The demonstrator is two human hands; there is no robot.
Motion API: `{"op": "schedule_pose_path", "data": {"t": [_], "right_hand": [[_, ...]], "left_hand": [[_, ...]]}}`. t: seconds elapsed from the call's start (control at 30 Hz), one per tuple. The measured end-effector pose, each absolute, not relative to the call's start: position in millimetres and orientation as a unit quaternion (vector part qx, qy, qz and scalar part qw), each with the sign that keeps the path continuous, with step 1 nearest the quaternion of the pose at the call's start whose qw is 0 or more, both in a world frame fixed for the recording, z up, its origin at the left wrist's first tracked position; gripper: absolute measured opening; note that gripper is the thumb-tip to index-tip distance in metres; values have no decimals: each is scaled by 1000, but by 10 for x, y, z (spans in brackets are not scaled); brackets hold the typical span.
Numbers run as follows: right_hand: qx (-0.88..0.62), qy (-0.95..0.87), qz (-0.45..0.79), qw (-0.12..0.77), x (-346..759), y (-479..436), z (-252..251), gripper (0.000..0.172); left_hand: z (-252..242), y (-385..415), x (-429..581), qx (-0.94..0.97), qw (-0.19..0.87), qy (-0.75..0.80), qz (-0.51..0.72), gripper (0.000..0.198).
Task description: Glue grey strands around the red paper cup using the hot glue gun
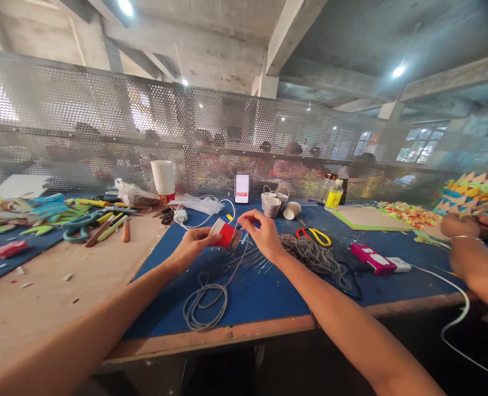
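Observation:
My left hand [194,245] is closed around a small red-and-white paper cup [224,234], held on its side above the blue mat [252,297]. My right hand [260,234] pinches a grey cord [236,264] at the cup's mouth. The cord runs down from the cup to a loose coil [206,305] near the table's front edge. A heap of the same grey cord [318,256] lies just right of my right wrist.
Yellow-handled scissors [316,235], small wrapped cups [273,204], a stack of white cups [163,179], a phone on a stand [242,190] and a pink box [371,258] lie behind. Tools and foam scraps [41,214] crowd the left. Another person's hands [470,231] work at the right.

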State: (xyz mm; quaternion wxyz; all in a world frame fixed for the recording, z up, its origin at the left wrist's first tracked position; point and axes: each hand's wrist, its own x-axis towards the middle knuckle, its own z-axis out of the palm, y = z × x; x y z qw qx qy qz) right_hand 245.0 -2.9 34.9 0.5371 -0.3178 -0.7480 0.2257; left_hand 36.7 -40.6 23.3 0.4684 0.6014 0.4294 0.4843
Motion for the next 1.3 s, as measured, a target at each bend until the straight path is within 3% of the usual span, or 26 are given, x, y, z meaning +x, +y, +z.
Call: {"op": "schedule_pose_path", "data": {"t": [1.3], "right_hand": [[-377, -750, 230, 492, 2482, 115, 240, 18]], "left_hand": [[273, -448, 348, 614, 455, 423, 488, 22]]}}
